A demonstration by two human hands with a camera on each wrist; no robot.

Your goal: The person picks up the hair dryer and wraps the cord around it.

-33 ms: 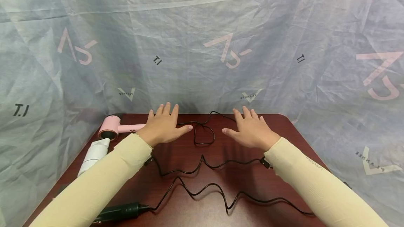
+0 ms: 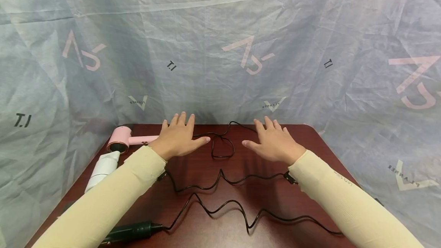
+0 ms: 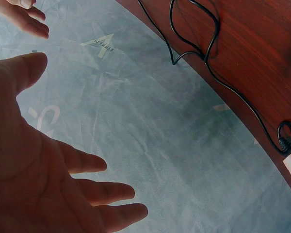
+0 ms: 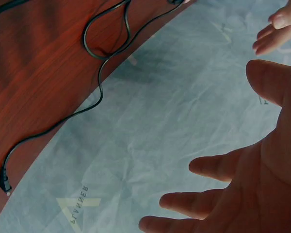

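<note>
My left hand (image 2: 177,137) hovers over the far left of the table, fingers and thumb spread, holding nothing. Across from it my right hand (image 2: 277,141) is held up the same way, also with nothing in it. Nearest the left hand lies a pink hair dryer (image 2: 118,139), its handle end hidden behind that hand. A white appliance (image 2: 102,169) of unclear kind is partly covered by the left forearm. Below that forearm shows a dark green handle (image 2: 138,230) with a black cord. The wrist views show the palms of the left hand (image 3: 39,160) and right hand (image 4: 252,179).
The dryer's black cord (image 2: 223,157) loops along the back of the dark red table (image 2: 310,137) and ends in a plug (image 4: 5,182). Two wavy cords (image 2: 220,171) cross the middle and front. A grey printed cloth (image 2: 213,68) hangs behind and at both sides.
</note>
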